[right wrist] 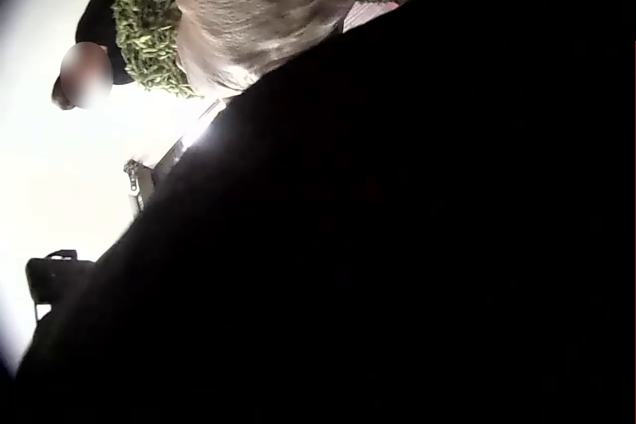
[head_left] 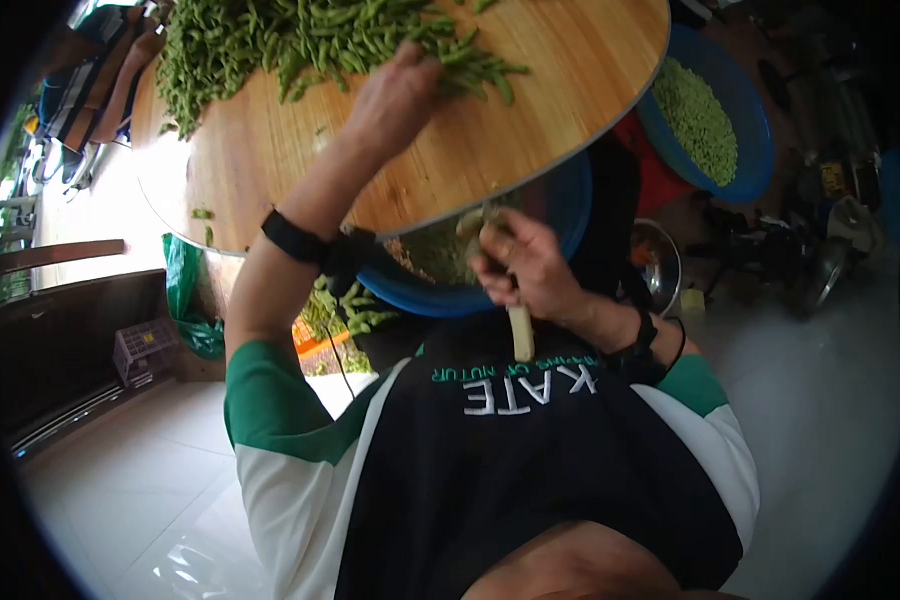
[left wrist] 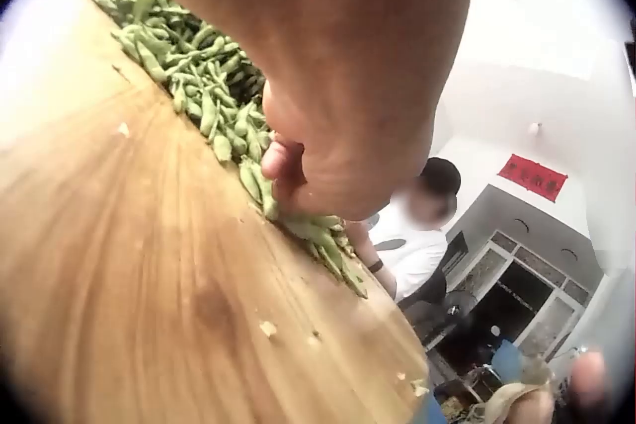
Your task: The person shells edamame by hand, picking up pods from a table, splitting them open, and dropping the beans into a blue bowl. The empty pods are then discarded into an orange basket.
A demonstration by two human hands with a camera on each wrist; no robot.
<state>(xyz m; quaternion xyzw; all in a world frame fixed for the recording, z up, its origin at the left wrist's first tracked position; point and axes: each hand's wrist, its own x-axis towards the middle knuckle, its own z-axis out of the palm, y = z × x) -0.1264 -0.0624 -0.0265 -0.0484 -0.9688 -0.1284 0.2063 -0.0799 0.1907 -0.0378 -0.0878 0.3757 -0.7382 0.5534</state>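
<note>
The left hand (head_left: 400, 95) reaches over the round wooden table and curls its fingers into the near edge of a heap of green pods (head_left: 310, 40). In the left wrist view this hand (left wrist: 348, 146) bends down onto pods (left wrist: 214, 96), its fingertips partly hidden. Close to the chest, beyond the table's rim, the right hand (head_left: 535, 270) grips a tool with a pale handle (head_left: 521, 335); the tool's other end is unclear. Tan coverings (left wrist: 522, 399) show on its fingers. The right wrist view has skin (right wrist: 268, 6) beside pods, and darkness hides the rest.
Under the table's rim (head_left: 420, 226) stands a blue tub (head_left: 420, 298). A blue basin (head_left: 755, 140) of light green beans (head_left: 695, 120) is at the right, near a metal bowl (head_left: 660, 262). A green bag (head_left: 182, 300) hangs at the left. Another person (left wrist: 412, 245) sits beyond the table.
</note>
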